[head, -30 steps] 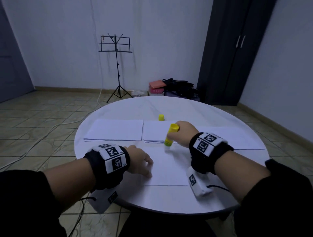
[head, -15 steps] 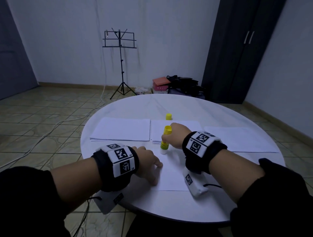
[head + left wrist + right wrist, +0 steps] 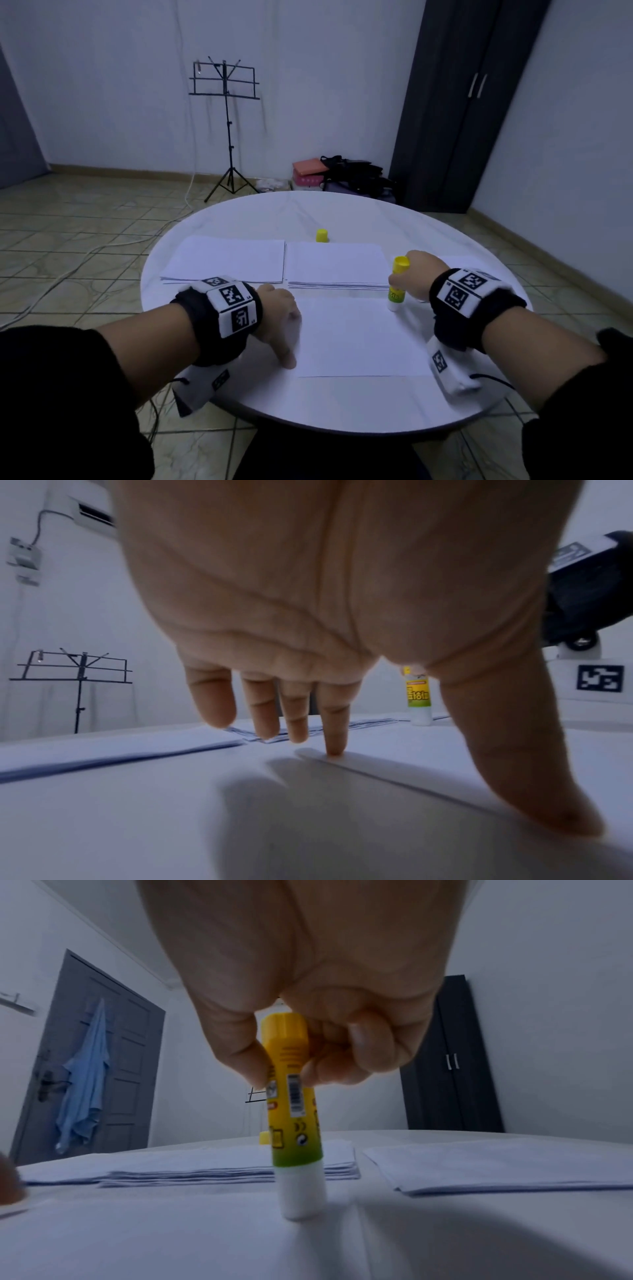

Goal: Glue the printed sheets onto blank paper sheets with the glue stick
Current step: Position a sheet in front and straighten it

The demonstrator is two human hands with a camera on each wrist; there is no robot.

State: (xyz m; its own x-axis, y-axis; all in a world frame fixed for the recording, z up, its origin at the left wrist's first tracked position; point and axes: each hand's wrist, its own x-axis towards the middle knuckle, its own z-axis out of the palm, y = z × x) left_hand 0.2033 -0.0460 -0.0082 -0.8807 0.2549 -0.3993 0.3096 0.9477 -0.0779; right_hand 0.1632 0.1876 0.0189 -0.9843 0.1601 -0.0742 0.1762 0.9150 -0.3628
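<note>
Dragging the glue stick [image 3: 396, 287] rightward, the right hand [image 3: 416, 275], clamped around it, is now reaching the sheet's [image 3: 356, 335] two o'clock corner; the left hand [image 3: 279, 318] is still pinning the nine o'clock edge with straight fingers, suggesting the top glue line is nearly finished.

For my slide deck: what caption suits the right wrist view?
Right hand presses uncapped glue stick onto paper sheet.

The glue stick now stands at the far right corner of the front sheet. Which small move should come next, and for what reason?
Probably draw the glue stick along the right edge of the front sheet, toward the person. The right hand grips it tip-down on that far corner, the left hand presses the sheet's left edge with straight fingers, and no glue trace is visible on the sheet.
</note>
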